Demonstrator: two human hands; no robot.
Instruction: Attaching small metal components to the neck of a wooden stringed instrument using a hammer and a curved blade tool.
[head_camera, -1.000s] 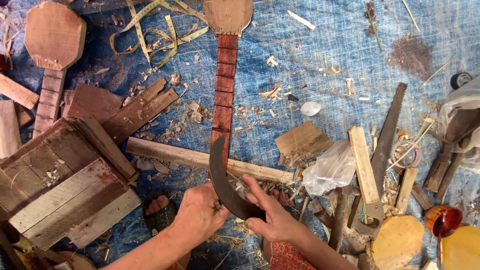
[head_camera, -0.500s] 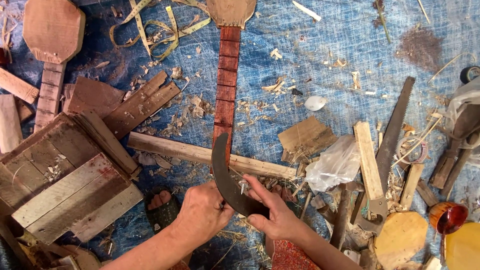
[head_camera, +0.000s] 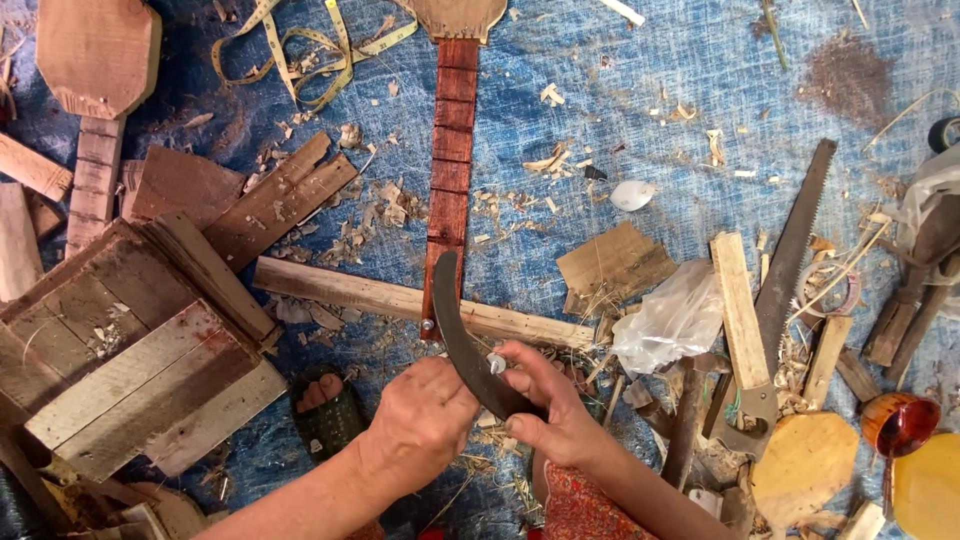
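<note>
My right hand (head_camera: 551, 407) grips the lower end of a dark curved blade (head_camera: 455, 325) that arcs up over a pale wooden batten (head_camera: 370, 296). A small whitish piece (head_camera: 496, 364) is pinched at the blade by its fingertips. My left hand (head_camera: 420, 423) is closed beside the blade's lower part, touching it. Behind the blade lies a reddish fretted instrument neck (head_camera: 450, 165) with a carved head (head_camera: 460, 15) at the top.
A wooden crate (head_camera: 120, 355) sits at left, planks (head_camera: 275, 200) beside it. Another instrument neck (head_camera: 95, 110) lies top left with a yellow tape measure (head_camera: 300, 50). A hand saw (head_camera: 785, 270), plastic bag (head_camera: 680, 320), wood scraps and shavings lie on the blue tarp (head_camera: 640, 90).
Both hands have stayed at the curved blade; the fingers have shifted slightly along its lower end. The view has drifted a little downward.
</note>
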